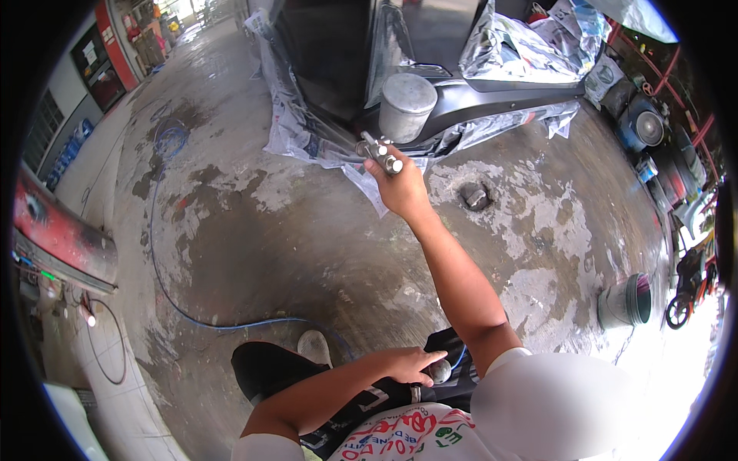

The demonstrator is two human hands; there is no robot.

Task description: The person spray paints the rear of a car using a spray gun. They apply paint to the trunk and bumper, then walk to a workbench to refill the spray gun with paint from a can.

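Note:
My right hand [401, 187] reaches out and is closed around a spray gun [380, 152] with a large grey paint cup [407, 109] on top. The gun is close to a glossy black vehicle body panel [477, 98], whose edges are masked with clear plastic and paper [530, 46]. My left hand [409, 364] is bent in at my waist, fingers curled with the index finger stretched forward. Beside its fingers are a small grey round thing [440, 372] and a bit of blue hose [460, 356]. What the left hand grips is partly hidden.
A blue air hose [157, 253] curves over the stained concrete floor [254, 261] toward my legs. A stone-like lump [475, 196] lies in front of the vehicle. A bucket [624, 301] and drums [646, 127] stand right. At left is a red column [65, 238].

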